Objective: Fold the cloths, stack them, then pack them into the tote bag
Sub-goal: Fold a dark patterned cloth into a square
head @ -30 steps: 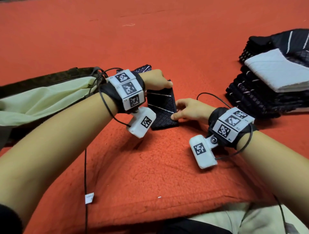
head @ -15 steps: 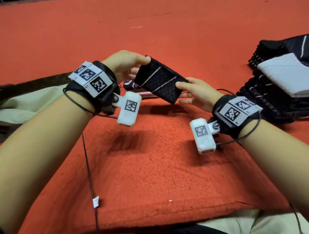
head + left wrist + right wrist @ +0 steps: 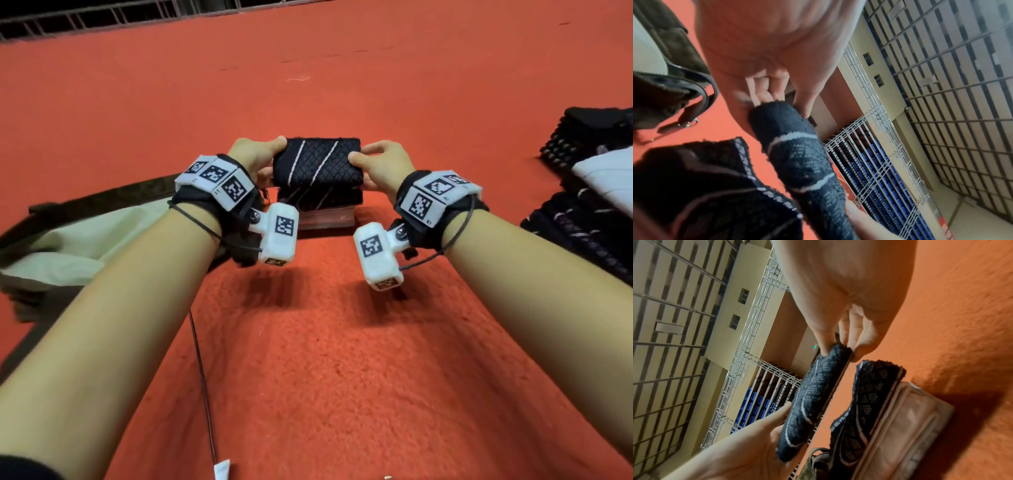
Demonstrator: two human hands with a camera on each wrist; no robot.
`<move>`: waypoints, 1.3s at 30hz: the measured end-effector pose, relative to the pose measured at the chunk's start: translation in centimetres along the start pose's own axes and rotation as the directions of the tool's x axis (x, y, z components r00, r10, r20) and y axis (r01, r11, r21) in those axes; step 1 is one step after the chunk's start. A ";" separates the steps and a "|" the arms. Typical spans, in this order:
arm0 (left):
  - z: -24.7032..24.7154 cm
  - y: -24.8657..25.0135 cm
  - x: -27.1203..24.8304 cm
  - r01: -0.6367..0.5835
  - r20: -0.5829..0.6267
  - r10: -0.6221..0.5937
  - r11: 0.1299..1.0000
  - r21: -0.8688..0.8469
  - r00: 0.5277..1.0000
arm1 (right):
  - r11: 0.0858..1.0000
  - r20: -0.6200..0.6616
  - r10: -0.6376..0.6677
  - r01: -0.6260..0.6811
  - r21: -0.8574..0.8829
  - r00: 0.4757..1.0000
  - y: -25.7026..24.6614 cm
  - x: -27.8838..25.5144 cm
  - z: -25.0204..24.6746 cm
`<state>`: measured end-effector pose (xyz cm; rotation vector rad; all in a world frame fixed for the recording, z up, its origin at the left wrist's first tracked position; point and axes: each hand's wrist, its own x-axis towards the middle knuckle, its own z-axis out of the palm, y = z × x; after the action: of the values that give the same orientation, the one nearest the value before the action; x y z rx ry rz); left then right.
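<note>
Orange-red carpet [image 3: 308, 359] runs under everything I can see, with a dark railing cut off along the far edge of the head view and a metal grid and blue seating showing blurred behind the hands in both wrist views. I have the folded dark cloth [image 3: 318, 161] lifted clear of the carpet, held level between both hands: my left hand [image 3: 257, 158] pinches its left end, thumb on top and fingers curled beneath, and my right hand [image 3: 378, 168] pinches its right end the same way, so each grip is closed on the cloth. Directly under it sits the stack of folded cloths [image 3: 320, 205], dark patterned pieces on top of a pale one; a gap shows between held cloth and stack in the right wrist view, though how many layers the stack has I cannot make out. To the left lies the tote bag [image 3: 68, 236], pale green lining showing, its left side cut off by the frame. At the right edge a pile of unfolded cloths [image 3: 589, 192] is also cropped, dark with one white piece. Bare carpet lies open in front of the stack and beyond it.
</note>
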<state>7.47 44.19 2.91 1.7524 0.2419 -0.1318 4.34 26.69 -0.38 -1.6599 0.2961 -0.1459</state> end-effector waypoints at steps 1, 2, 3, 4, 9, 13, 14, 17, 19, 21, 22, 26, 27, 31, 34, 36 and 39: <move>0.1 -0.1 0.3 -0.003 -0.012 0.004 1.000 0.020 1.000 | 0.999 -0.017 -0.006 0.005 -0.036 1.000 0.2 0.4 0.3; 0.1 -0.2 0.6 0.001 -0.015 0.000 0.999 0.045 1.000 | 0.997 -0.031 -0.006 0.004 -0.078 0.999 0.3 0.7 0.5; 0.2 -0.3 1.0 0.008 -0.016 -0.007 0.998 0.069 1.000 | 0.993 -0.048 -0.016 0.010 -0.115 0.999 0.7 1.3 0.7; 0.2 -0.4 1.3 0.020 -0.012 -0.019 0.995 0.095 1.000 | 0.989 -0.052 -0.013 0.005 -0.148 0.999 0.9 1.6 0.8; 0.5 -1.5 2.6 0.048 0.046 -0.059 0.975 0.215 0.997 | 0.974 -0.054 -0.011 -0.002 -0.228 0.998 1.9 2.4 0.8; 0.3 -2.5 3.0 0.078 0.041 -0.093 0.959 0.274 0.995 | 0.966 -0.057 -0.011 -0.004 -0.258 0.998 2.6 2.6 1.0; 0.2 -2.6 3.0 0.082 0.036 -0.096 0.955 0.284 0.995 | 0.964 -0.056 -0.004 -0.011 -0.266 0.998 2.6 2.4 1.1; 0.1 -3.1 3.1 0.068 -0.006 -0.070 0.941 0.333 0.998 | 0.958 -0.060 -0.033 0.014 -0.287 0.998 3.0 2.2 1.2; 0.3 -3.6 3.3 0.050 -0.027 -0.043 0.926 0.375 0.999 | 0.950 -0.044 -0.024 0.009 -0.313 0.999 3.2 2.0 1.2; 0.7 -3.9 3.3 0.062 -0.016 -0.060 0.912 0.406 0.998 | 0.952 -0.022 0.058 -0.062 -0.300 0.998 3.4 1.9 1.4; 0.8 -4.2 3.4 0.075 -0.003 -0.081 0.907 0.414 0.997 | 0.954 -0.007 0.123 -0.120 -0.275 0.992 3.3 1.9 1.4; 1.3 -5.0 3.2 0.205 0.083 -0.234 0.942 0.265 0.969 | 0.962 0.115 0.253 -0.237 -0.137 0.961 3.6 1.9 1.5; 1.3 -5.1 3.1 0.226 0.085 -0.251 0.946 0.230 0.964 | 0.962 0.140 0.259 -0.242 -0.125 0.956 3.5 1.9 1.4; 1.3 -4.6 1.5 0.260 0.148 -0.286 0.949 0.176 0.947 | 0.959 0.195 0.284 -0.281 -0.043 0.939 3.3 1.2 0.8; 1.3 -5.0 1.1 0.279 0.226 -0.319 0.941 0.192 0.920 | 0.950 0.212 0.311 -0.312 -0.029 0.926 3.1 0.4 0.2; 1.6 -5.1 0.6 0.265 0.240 -0.311 0.942 0.207 0.920 | 0.949 0.196 0.314 -0.316 -0.023 0.929 3.3 0.3 -0.5; 2.4 -5.4 -0.2 0.282 0.296 -0.329 0.940 0.190 0.897 | 0.941 0.190 0.334 -0.339 -0.008 0.923 3.5 -0.5 -2.0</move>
<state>6.15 42.78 -2.65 1.7924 0.2709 -0.6775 2.97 24.65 -3.54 -1.5594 0.4282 0.2656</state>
